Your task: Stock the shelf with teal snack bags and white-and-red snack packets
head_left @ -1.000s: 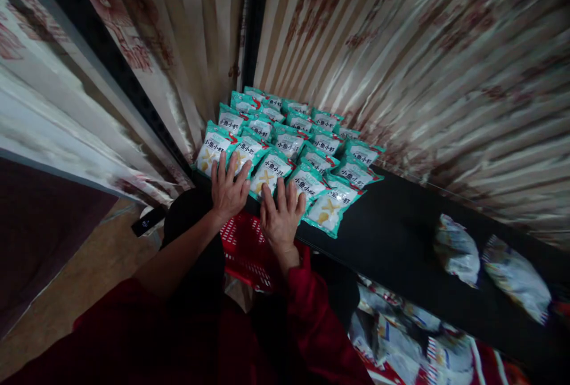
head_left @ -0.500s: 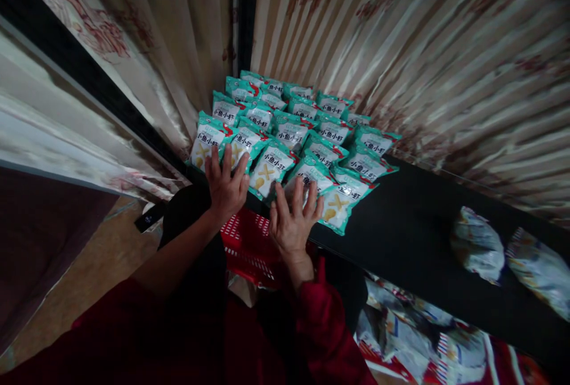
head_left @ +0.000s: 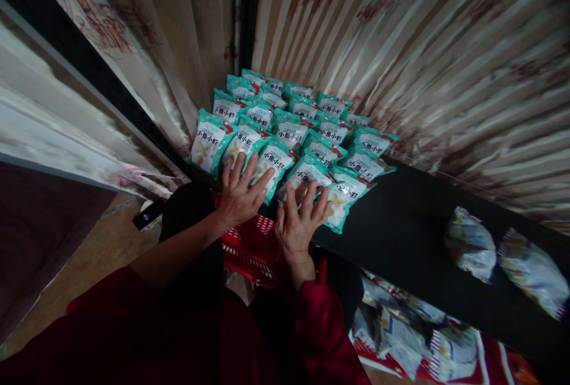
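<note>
Several teal-and-white snack bags (head_left: 291,130) lie in overlapping rows on a black shelf (head_left: 401,236), their printed fronts facing up. My left hand (head_left: 243,192) rests with spread fingers on the lower ends of two front-row bags, one of them the middle snack bag (head_left: 274,162). Beside it, my right hand (head_left: 300,218) lies with fingers apart on another front snack bag (head_left: 308,168), close to the snack bag at the front right corner (head_left: 342,198). Neither hand grips anything.
A red plastic basket (head_left: 252,248) stands below the shelf edge, between my knees. Two whitish bags (head_left: 471,245) lie farther right on the shelf. Under it, more packaged bags (head_left: 405,337) fill a red and white container. Pleated curtains (head_left: 401,46) rise behind and at left.
My left hand has slid right, from the two leftmost front bags toward the middle one. My right hand has shifted slightly right. The bags keep their arrangement.
</note>
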### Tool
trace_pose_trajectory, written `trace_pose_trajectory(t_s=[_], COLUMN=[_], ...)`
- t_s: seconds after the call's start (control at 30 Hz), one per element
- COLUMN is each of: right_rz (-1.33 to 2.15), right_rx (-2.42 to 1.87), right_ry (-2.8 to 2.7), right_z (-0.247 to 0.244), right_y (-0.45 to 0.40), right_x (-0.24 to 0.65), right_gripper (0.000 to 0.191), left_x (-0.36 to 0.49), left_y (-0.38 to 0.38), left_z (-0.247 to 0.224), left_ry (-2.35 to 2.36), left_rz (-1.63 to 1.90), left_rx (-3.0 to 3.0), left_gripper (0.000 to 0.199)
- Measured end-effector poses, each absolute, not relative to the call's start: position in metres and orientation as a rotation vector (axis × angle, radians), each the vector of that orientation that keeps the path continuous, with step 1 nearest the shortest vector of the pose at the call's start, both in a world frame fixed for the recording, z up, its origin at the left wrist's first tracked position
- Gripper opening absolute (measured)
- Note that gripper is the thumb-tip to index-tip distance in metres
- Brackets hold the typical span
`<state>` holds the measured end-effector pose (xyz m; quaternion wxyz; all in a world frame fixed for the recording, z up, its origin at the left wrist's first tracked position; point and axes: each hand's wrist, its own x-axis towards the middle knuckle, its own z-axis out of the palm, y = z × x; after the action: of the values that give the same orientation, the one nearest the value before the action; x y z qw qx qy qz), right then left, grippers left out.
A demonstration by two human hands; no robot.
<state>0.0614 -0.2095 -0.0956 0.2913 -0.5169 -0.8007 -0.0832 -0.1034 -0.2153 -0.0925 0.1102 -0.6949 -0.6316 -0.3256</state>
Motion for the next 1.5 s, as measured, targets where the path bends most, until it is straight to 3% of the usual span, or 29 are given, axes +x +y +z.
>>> trace_pose_trajectory(t_s=[0.33,0.7,1.5], right_rz=[-0.228,-0.337,-0.305], right_rx=[-1.354,-1.471,-1.598], right_ry=[-2.162,-2.045,-1.948], right_z=[-0.102,-0.095,-0.105], right_y=[-0.2,-0.207,-0.195], right_x=[0.063,0.086,0.12], right_gripper=[0.053,0.058,0.057], left_x=[-0.09,-0.061,-0.036], left_y=[-0.208,-0.21,-0.196], left_z=[-0.095,-0.089,-0.088], left_ry=[-1.875,-1.676,-1.692], left_rz=[-0.786,-0.96,-0.892], left_rx=[-2.238,-2.316,-2.359], left_gripper=[0.051,0.051,0.051])
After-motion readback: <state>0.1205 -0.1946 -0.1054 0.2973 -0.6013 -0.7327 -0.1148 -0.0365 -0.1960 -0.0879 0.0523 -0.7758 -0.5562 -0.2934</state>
